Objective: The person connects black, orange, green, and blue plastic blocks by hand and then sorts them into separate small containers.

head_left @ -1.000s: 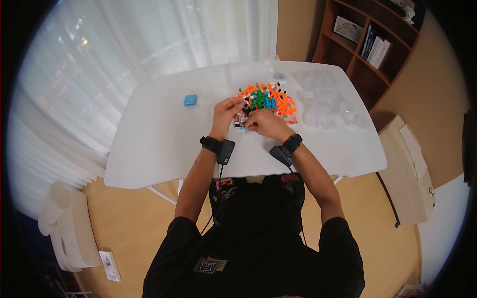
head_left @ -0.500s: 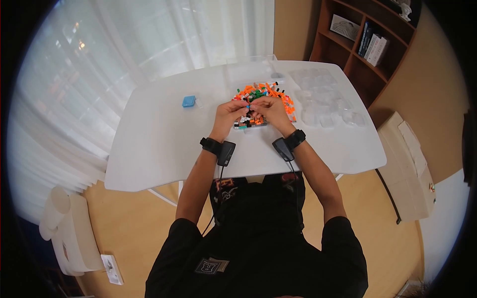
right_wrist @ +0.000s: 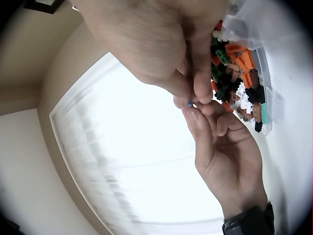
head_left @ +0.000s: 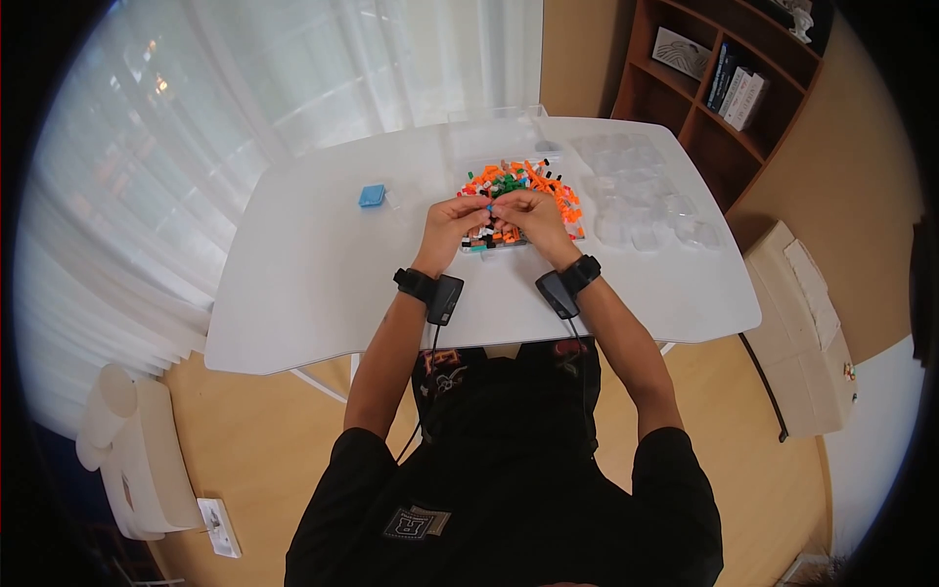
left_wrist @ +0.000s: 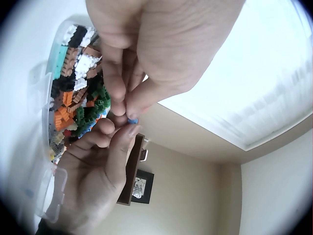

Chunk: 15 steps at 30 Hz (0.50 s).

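A tiny blue building brick point(left_wrist: 132, 121) sits between the fingertips of both hands, mostly covered by them. In the head view, my left hand point(head_left: 452, 227) pinches it from one side and my right hand point(head_left: 534, 223) from the other, thumbs and forefingers meeting. Both hands are above a clear plastic box point(right_wrist: 267, 100) full of loose bricks. Orange bricks point(head_left: 565, 203) lie toward its right side, green ones point(head_left: 506, 184) near the middle, with white, black and brown ones at the near edge.
A light blue square block point(head_left: 372, 196) sits on the white table point(head_left: 303, 284) to the left, beside a small clear piece. Several clear containers point(head_left: 636, 186) stand at the right. A clear lid or bin point(head_left: 479, 137) is behind the bricks.
My right hand has risen from the near edge of the brick box to meet the left hand at the blue brick. Over the last half second both hands have stayed nearly still.
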### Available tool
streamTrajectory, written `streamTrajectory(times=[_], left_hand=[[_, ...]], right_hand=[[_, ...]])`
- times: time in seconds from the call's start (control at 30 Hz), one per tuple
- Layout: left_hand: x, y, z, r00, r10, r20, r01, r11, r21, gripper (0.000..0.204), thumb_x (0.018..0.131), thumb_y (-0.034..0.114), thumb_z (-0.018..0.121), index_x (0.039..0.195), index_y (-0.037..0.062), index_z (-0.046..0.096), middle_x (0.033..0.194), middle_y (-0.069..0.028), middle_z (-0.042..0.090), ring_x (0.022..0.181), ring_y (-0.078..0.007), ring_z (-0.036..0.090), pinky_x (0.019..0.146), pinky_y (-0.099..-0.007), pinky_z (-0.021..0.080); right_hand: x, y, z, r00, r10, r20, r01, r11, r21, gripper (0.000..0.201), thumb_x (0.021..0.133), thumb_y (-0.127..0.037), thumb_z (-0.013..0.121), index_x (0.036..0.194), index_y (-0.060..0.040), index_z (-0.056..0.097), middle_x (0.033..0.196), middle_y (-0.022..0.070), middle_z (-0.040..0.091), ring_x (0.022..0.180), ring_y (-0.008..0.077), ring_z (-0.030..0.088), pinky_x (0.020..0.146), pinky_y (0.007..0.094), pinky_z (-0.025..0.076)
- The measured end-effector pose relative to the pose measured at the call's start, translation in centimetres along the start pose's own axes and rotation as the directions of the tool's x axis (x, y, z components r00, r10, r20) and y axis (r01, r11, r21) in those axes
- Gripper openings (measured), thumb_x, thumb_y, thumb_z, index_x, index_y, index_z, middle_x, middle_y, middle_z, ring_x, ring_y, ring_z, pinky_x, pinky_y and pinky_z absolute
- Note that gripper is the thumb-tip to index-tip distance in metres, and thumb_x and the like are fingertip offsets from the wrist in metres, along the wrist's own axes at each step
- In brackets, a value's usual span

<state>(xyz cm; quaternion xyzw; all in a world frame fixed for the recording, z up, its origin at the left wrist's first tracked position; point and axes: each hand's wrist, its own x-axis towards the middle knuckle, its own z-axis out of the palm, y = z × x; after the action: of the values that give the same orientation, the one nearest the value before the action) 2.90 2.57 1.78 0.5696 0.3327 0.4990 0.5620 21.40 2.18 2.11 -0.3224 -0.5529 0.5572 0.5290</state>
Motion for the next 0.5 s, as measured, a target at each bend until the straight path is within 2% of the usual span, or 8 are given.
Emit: streamTrajectory(times=[0.2,0.37,0.5], left_hand=[[0.0,-0.11,-0.01,1.0,-0.017,-0.008,0.017,0.999,-0.031,0.018,0.086,0.003,0.063,0.103,-0.0036,0.066,0.084,-0.0054,0.066,0.07,-0.0087,0.058,0.06,-0.0212,0.045],[-0.09,0.14,0.01,0.997,-0.07,-0.039,0.065,0.99,-0.128,0.017,0.088,0.003,0.062,0.103,-0.0038,0.065,0.089,-0.0086,0.067,0.077,-0.0116,0.062,0.062,-0.0221,0.046],[-0.14,0.13,0.04,0.997,-0.066,-0.037,0.059,0.984,-0.166,0.016,0.088,0.003,0.062,0.102,-0.0032,0.065,0.089,-0.0086,0.067,0.077,-0.0114,0.062,0.063,-0.0218,0.046]], right_hand=[[-0.18,-0.02,-0.05,0.999,0.032,-0.007,-0.032,0.999,0.011,0.015,0.086,-0.006,0.067,0.097,0.0038,0.066,0.084,0.0098,0.069,0.071,0.0119,0.066,0.064,0.0218,0.054],[0.0,0.44,-0.42,0.996,0.089,0.017,-0.09,0.977,0.195,0.017,0.087,-0.007,0.066,0.099,0.0043,0.065,0.089,0.0113,0.069,0.077,0.0143,0.068,0.068,0.022,0.055],[-0.15,0.13,-0.34,0.992,0.124,0.021,-0.125,0.963,0.239,0.017,0.088,-0.007,0.065,0.1,0.0042,0.065,0.09,0.0118,0.069,0.078,0.0154,0.068,0.069,0.0222,0.055]])
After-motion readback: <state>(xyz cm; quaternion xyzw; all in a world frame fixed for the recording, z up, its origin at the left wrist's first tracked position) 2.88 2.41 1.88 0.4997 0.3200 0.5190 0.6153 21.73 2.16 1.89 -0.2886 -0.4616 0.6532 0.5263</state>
